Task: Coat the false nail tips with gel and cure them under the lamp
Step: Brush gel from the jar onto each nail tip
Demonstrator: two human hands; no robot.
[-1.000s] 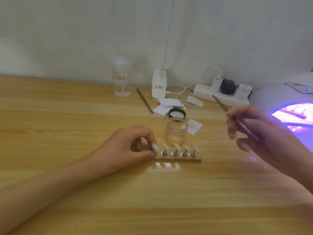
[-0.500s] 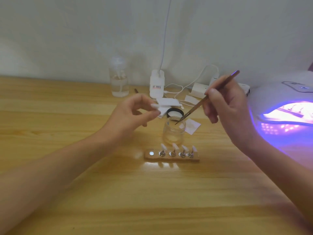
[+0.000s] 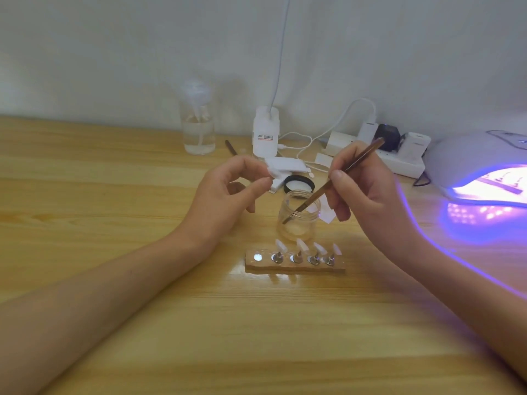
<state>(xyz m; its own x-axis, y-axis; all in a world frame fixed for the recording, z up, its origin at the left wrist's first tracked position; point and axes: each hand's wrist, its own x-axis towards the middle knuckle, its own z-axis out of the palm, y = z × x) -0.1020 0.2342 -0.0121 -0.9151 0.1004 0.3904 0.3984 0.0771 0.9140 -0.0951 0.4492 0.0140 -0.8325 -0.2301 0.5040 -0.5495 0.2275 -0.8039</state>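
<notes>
Nail tips, four of them, stand on metal pegs along a wooden strip on the table, and the strip's leftmost spot shows only a bare metal disc. Just behind the strip sits an open clear jar, with its black lid lying behind it. The right hand grips a thin brown brush like a pen, its tip lowered into the jar. The left hand hovers above the table, thumb and forefinger pinched on something small and white, though blur hides what it is. At the far right a white curing lamp glows purple, with another strip visible inside it.
</notes>
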